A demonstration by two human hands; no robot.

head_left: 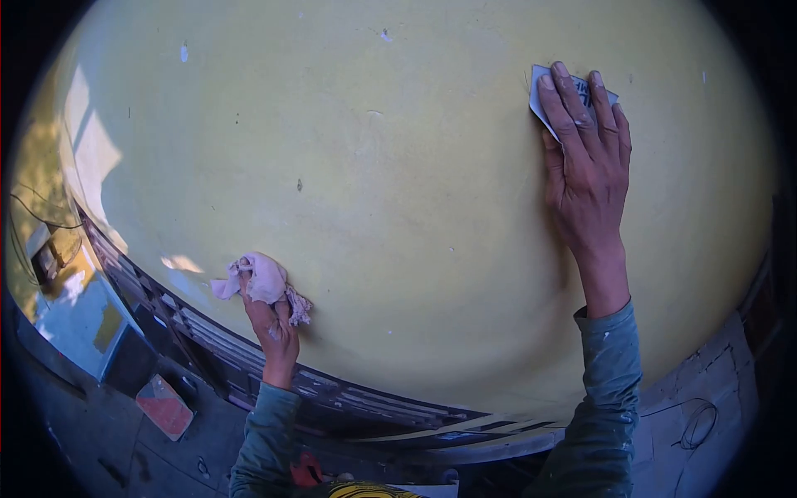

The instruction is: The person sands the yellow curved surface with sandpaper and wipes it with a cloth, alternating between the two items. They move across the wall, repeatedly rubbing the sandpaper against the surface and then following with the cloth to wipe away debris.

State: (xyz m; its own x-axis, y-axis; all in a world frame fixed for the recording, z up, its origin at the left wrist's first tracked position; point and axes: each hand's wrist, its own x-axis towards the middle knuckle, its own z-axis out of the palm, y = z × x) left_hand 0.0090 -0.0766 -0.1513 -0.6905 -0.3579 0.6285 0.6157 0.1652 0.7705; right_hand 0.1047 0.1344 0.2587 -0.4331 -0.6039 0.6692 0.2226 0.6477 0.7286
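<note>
In the head view, the right hand [588, 174] lies flat with its fingers stretched out. It presses a folded sheet of sandpaper [540, 101] against the yellow wall [398, 166], far right. Most of the sheet is hidden under the fingers, and the marks on it are too small to read. The left hand [278, 332], nearer and to the left, is clenched around a pale pink rag [259, 280] that touches the wall. Below, a dark striped band [332, 398] runs along the wall's base. The fisheye rim cuts off the corners.
</note>
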